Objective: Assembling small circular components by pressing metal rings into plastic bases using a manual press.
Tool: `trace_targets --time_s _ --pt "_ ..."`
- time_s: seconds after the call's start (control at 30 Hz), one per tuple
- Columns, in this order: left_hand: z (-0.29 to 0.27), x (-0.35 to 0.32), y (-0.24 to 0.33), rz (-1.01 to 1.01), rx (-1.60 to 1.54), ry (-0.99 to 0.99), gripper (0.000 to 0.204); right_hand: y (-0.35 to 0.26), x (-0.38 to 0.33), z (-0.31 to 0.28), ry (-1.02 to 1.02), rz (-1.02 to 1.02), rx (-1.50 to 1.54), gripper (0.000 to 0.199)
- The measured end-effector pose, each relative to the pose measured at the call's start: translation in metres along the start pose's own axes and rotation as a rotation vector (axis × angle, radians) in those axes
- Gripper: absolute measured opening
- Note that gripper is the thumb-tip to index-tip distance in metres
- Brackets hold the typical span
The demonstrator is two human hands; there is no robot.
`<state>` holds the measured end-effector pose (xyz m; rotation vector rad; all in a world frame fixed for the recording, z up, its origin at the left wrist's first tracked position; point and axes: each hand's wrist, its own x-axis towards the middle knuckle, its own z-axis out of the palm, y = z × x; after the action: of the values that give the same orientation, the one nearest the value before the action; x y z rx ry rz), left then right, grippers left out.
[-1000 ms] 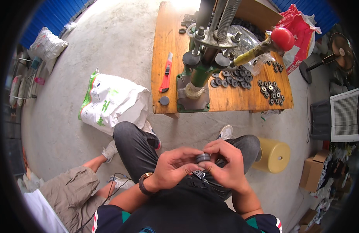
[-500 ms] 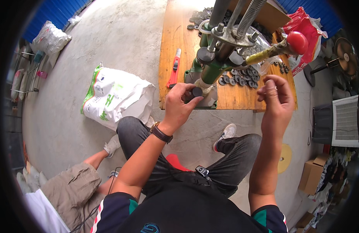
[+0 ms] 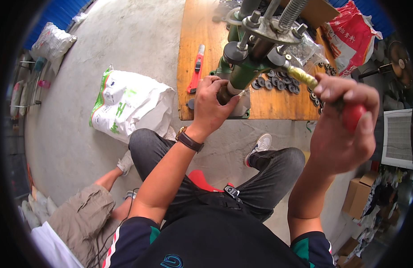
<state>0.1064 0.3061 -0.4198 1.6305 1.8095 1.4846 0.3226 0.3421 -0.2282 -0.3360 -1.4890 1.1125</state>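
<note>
The right hand [image 3: 335, 142] is clenching the red-knobbed lever [image 3: 302, 77], which is slanting rightward from the green press column [image 3: 243, 77], while the left hand [image 3: 210, 106] is cupping the column's foot, its hold unclear.

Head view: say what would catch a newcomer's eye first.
A green metal press stands on the brown wooden table, left hand at its base. To its right, the right hand clasps the red-knobbed yellow lever. A white-and-green plastic sack lies on the floor, left.
</note>
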Motion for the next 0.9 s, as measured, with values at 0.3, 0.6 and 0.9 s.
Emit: trace_targets --time_s 0.3,0.6,0.9 --pt "-0.002 0.001 -0.003 0.012 -0.004 -0.010 0.046 0.041 -0.110 0.000 -0.079 -0.130 -0.506 0.019" --pt "-0.005 0.005 0.006 -0.026 -0.021 -0.040 0.043 0.066 -0.128 -0.004 -0.029 -0.245 -0.473 0.022" --pt "-0.005 0.001 0.009 -0.044 -0.076 -0.006 0.040 -0.006 0.028 0.015 0.035 -0.128 -0.233 0.034"
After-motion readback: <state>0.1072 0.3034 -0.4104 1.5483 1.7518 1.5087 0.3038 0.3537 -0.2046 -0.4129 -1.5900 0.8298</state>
